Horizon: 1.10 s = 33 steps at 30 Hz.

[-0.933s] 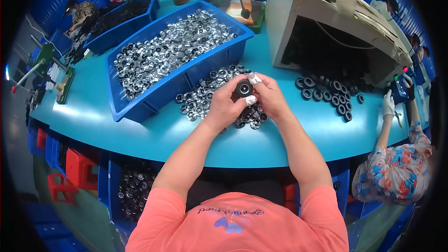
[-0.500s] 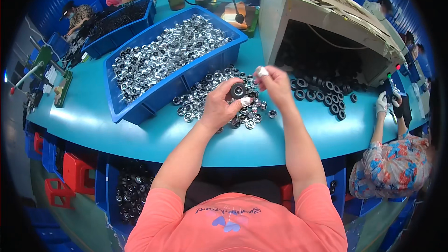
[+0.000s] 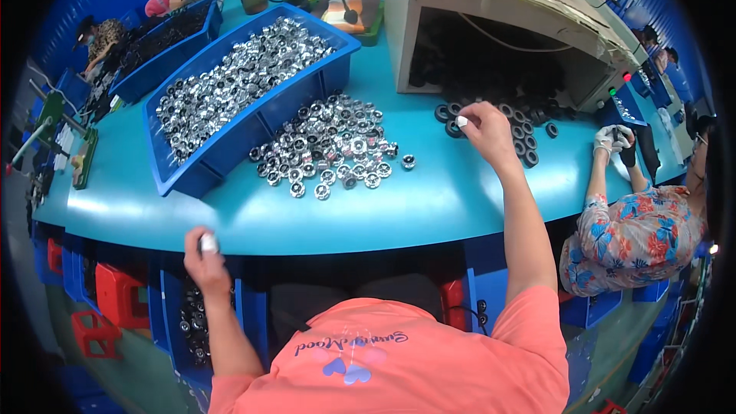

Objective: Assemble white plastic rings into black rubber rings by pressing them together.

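Currently, the right hand [image 3: 488, 136] is over the counter [image 3: 429, 207] at the near left edge of the black rings [image 3: 519, 132], its fingers [image 3: 469, 112] bent and turned down toward them. The nearest rings lie just beside and beneath the fingertips, partly hidden by the hand; whether the fingers grasp one or merely hang close, one cannot tell. The remaining rings spread to the right of the hand and back toward the mouth of the pale box [image 3: 406, 23].

The left hand [image 3: 205, 261] is well apart from them, at the counter's front edge, loosely curled and blurred; one cannot tell whether it holds anything. Below it, a blue bin [image 3: 162, 314] contains dark wheels [image 3: 192, 326]. Each hand has a white wrap on one digit.

Between the hands, farther back, shiny hubs [image 3: 330, 142] lie heaped beside a blue tub [image 3: 268, 119] full of similar ones. One hub [image 3: 409, 161] sits apart, right of the heap. At far right, a co-worker's gloved hands [image 3: 613, 140] are close together.
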Each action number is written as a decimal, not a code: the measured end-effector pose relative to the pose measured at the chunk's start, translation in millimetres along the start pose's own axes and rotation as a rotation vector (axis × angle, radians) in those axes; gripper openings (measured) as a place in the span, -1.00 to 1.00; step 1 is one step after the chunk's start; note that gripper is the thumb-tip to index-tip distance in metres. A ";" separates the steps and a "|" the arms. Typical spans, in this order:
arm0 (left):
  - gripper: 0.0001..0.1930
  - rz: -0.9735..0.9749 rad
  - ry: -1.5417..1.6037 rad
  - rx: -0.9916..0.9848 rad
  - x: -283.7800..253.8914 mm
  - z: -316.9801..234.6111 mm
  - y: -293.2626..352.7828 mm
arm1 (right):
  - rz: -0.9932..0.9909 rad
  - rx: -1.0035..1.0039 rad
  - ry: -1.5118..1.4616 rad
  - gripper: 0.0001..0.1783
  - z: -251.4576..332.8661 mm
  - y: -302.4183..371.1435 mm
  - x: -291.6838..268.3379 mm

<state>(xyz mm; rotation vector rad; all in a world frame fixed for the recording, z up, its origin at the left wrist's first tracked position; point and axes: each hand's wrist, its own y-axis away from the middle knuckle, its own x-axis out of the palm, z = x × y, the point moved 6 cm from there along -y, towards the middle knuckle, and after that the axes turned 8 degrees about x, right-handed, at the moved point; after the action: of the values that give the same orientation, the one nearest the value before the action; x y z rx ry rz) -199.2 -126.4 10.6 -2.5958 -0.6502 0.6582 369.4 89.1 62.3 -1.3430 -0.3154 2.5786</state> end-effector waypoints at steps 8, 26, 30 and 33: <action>-0.86 0.199 -1.007 0.152 -108.7 -6.1 63.4 | 0.015 -0.239 0.498 -0.41 25.7 -11.2 33.7; -0.40 0.737 0.957 -0.164 301.6 -119.3 -78.1 | 0.220 -0.339 -0.316 -0.48 143.5 25.2 35.2; -0.38 0.690 1.049 -0.155 304.3 -107.0 -72.6 | 0.228 -0.274 -0.434 -0.46 150.7 34.6 41.2; -0.40 0.679 1.121 -0.274 299.2 -85.1 -73.0 | 0.293 -0.158 -0.419 -0.46 125.0 38.2 47.2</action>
<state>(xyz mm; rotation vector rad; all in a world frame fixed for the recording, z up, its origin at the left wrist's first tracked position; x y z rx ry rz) 54.8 67.4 10.8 -2.8243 0.5360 -0.7941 236.5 55.2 84.7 -0.9364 -0.4242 3.1378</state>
